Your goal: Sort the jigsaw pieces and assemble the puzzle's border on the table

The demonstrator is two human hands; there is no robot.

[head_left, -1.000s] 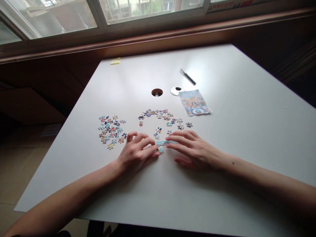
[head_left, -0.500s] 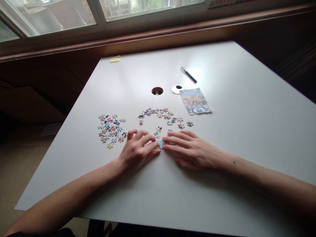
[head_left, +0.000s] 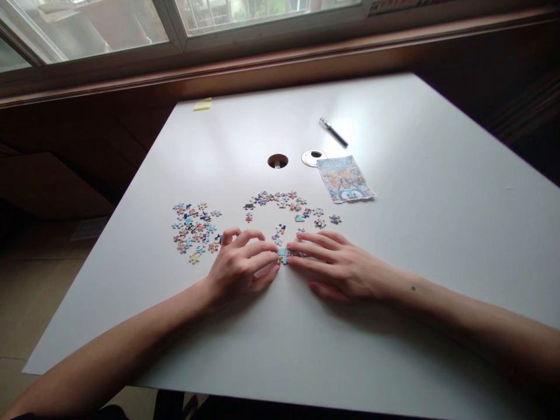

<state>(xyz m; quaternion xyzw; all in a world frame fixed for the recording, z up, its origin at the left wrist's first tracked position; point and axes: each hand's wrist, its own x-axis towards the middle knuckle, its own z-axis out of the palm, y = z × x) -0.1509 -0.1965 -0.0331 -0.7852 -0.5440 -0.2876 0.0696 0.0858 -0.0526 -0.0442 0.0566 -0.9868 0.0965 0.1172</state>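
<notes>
A small light-blue jigsaw puzzle piece (head_left: 282, 255) lies flat on the table between my hands. My left hand (head_left: 242, 262) grips its left side, thumb below and index fingertip above, the other fingers curled. From the right, my right hand (head_left: 335, 265) lies with fingers stretched flat over a short strip of puzzle pieces (head_left: 297, 254) that meets the blue piece; most of that strip is hidden under the fingers. Just beyond the fingertips are a few loose puzzle pieces (head_left: 279, 234).
A pile of loose pieces (head_left: 192, 227) lies left of my left hand, and an arc of more pieces (head_left: 280, 199) farther back. Behind them are a picture sheet (head_left: 346, 178), a round cover (head_left: 311, 157), a cable hole (head_left: 277, 161), a pen (head_left: 333, 132) and a yellow note (head_left: 202, 104).
My left thumb and fingers have shifted very slightly around the blue piece. My right hand stays in place, and the whole view has drifted a little.
</notes>
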